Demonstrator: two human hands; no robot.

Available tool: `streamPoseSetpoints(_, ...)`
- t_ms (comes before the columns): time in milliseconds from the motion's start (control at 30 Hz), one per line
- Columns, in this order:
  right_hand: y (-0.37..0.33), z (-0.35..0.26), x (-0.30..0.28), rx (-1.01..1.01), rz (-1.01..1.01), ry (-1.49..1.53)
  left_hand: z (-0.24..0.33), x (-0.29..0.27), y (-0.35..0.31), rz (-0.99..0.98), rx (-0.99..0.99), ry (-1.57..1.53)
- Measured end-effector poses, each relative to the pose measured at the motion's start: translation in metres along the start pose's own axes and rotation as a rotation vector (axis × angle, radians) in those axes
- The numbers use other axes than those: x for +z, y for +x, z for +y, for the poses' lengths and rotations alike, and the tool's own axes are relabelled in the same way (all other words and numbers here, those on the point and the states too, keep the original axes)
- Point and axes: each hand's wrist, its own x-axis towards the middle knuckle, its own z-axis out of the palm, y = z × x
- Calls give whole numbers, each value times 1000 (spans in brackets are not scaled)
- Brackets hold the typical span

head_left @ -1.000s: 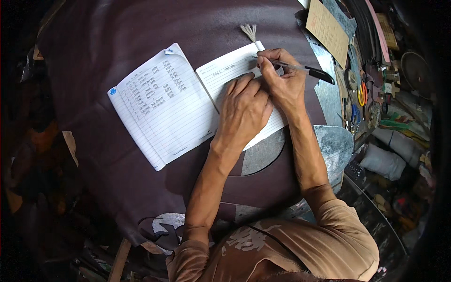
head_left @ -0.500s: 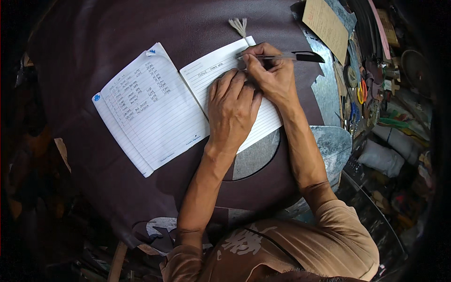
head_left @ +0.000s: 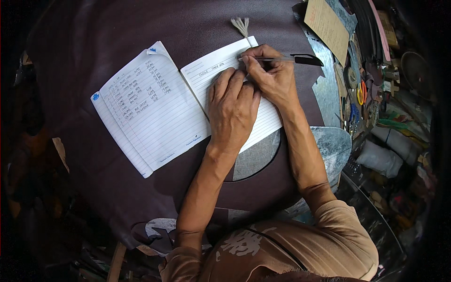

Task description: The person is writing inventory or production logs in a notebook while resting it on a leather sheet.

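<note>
Dark brown leather sheet (head_left: 141,197) covers the bench, w/ a grey round cut-out (head_left: 256,160) showing thru near its lower edge and a pale frayed tassel (head_left: 240,24) at the top. Tan card (head_left: 326,26) lies upper right; orange-handled scissors (head_left: 361,92) sit among tool clutter at right.

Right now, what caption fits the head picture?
Right hand writes with a pen in an open notebook; left hand holds the page flat.

The open notebook (head_left: 155,108) has white pages ruled with fine lines, dark handwriting and small blue marks at the corners; it lies on a dark brown, leather-like sheet (head_left: 94,56). The pen (head_left: 282,59) is silvery with a black cap. The shirt (head_left: 300,244) is tan, perhaps with a pale print
</note>
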Motion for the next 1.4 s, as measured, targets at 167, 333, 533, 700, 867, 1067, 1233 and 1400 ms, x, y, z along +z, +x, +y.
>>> streamPoseSetpoints(167,0,-2,2,-39,9,20,1,-2,0,-4,-1,-3)
streamPoseSetpoints(333,0,-3,2,-37,-3,-24,0,-1,0,-6,-3,-7)
streamPoseSetpoints(533,1,-3,1,-48,-9,-15,0,0,-1,-14,-10,-3)
streamPoseSetpoints(700,0,-2,0,-14,-21,-27,2,-1,0,-13,-14,-9)
streamPoseSetpoints(867,1,-3,0,-55,9,-12,1,-1,1,5,2,-18)
streamPoseSetpoints(1067,0,-4,0,-1,-16,-70,-1,-3,1,-1,-6,-17)
streamPoseSetpoints(1233,2,-5,-4,69,-4,165,0,-4,3,12,-10,-47)
streamPoseSetpoints(1400,5,-11,-10,107,96,328,1,-4,4,7,26,-54)
